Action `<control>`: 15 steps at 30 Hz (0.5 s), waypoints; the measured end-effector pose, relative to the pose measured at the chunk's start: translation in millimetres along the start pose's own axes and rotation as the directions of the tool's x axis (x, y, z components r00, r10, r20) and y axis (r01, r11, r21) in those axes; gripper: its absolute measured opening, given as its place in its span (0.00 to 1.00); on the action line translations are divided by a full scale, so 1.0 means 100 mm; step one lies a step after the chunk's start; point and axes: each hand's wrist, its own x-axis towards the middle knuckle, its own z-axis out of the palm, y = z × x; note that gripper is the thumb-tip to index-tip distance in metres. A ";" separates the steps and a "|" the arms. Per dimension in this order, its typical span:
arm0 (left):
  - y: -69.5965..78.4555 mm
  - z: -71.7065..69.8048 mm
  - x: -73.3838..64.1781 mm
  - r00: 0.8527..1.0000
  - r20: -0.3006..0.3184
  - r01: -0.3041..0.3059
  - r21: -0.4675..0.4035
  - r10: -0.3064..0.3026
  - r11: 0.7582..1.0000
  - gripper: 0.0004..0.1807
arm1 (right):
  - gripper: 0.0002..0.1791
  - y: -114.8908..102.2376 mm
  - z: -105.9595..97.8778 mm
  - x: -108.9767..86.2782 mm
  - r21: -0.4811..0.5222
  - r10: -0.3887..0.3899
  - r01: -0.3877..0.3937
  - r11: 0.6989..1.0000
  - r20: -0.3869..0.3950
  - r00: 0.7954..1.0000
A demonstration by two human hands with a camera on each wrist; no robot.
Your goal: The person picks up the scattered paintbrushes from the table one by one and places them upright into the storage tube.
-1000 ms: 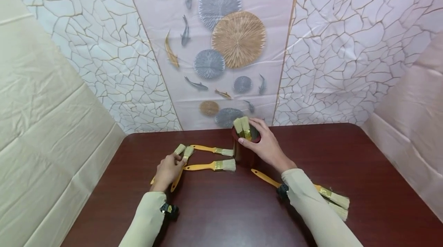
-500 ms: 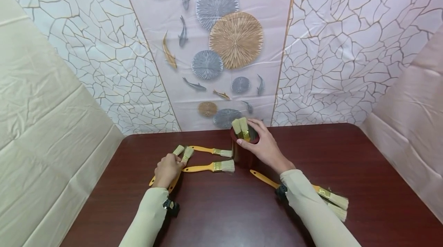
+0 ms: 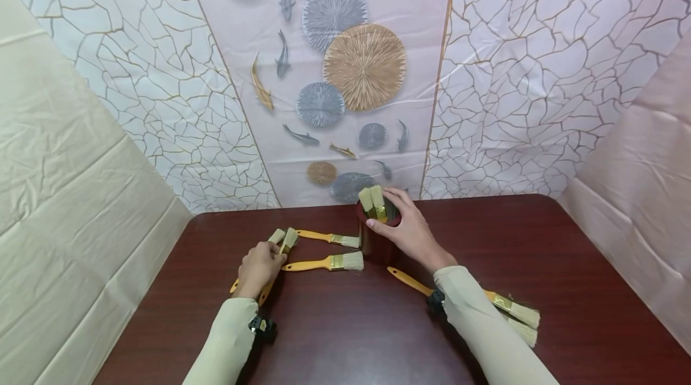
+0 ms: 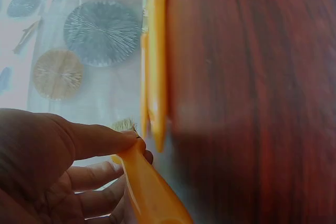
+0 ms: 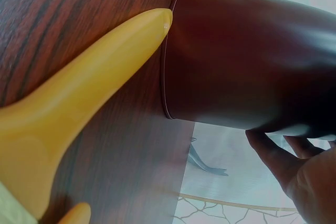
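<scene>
My left hand (image 3: 259,268) pinches a yellow-handled paintbrush between thumb and fingers, its pale bristles (image 3: 290,237) pointing away from me. In the left wrist view its handle (image 4: 149,190) slants down from the fingertips. Another paintbrush lies just left of it, its bristles (image 3: 277,235) showing beyond the fingers and its middle hidden by the hand. My right hand (image 3: 410,232) grips the dark brown cup (image 3: 375,246) near its rim, thumb in front and fingers at the far right side. Two paintbrushes (image 3: 373,202) stand in the cup, bristles up.
Two paintbrushes lie between the left hand and the cup, a wider one (image 3: 324,262) in front of a narrower one (image 3: 329,238). More brushes (image 3: 510,307) lie under and beside the right forearm; one yellow handle (image 3: 408,280) points toward the cup. Patterned cloth (image 3: 351,73) hangs behind the table (image 3: 345,325).
The left fingers have closed in on the paintbrush, whose handle has turned slightly under the hand. The right hand keeps its hold on the cup. The head view has shifted a little.
</scene>
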 end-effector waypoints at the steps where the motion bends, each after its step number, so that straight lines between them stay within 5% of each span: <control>1: 0.02 -0.01 -0.01 1.000 -0.005 -0.012 -0.005 0.011 1.000 0.08 | 0.49 0.00 0.00 0.00 0.000 0.001 -0.001 1.000 -0.002 1.000; 15: 0.44 -0.17 -0.16 0.976 -0.130 -0.193 -0.164 0.173 0.967 0.14 | 0.49 0.01 0.02 0.01 -0.007 -0.004 0.004 1.000 -0.004 1.000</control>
